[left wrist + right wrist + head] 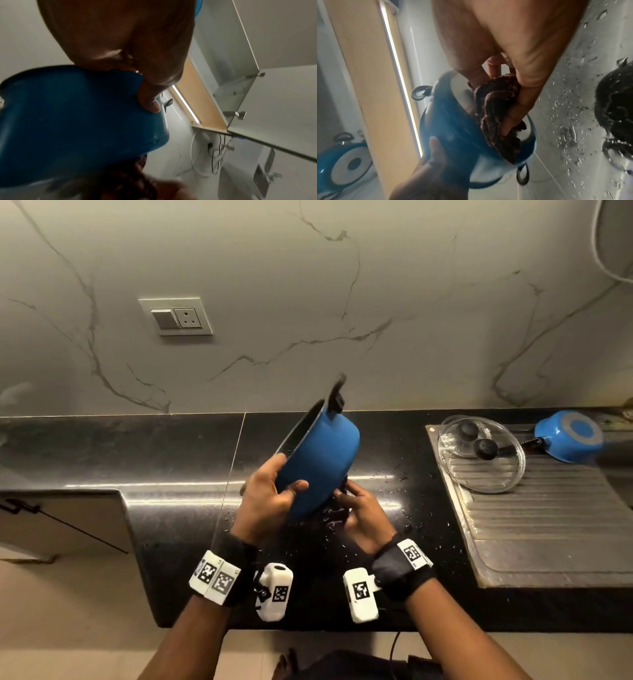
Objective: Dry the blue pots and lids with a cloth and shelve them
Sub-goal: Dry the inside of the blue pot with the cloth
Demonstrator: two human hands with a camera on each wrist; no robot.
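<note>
Above wet tabletop (pixel 191 453), head view: left hand (pixel 270 501) grip clamped on tilted blue pot (pixel 318 460) rim. Left wrist: thumb (pixel 149 100) over wall. Right wrist: right hand (pixel 513 60) grip pinching dark cloth (pixel 496 115) against base. Enamel likely slippery; hold rim.

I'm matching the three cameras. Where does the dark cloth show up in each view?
Head: the cloth peeks out beneath the tilted blue pot, at centre.
Left wrist: bottom centre, blurred, under the pot.
Right wrist: centre, pressed against the pot's base.
Shared landmark: the blue pot.
</note>
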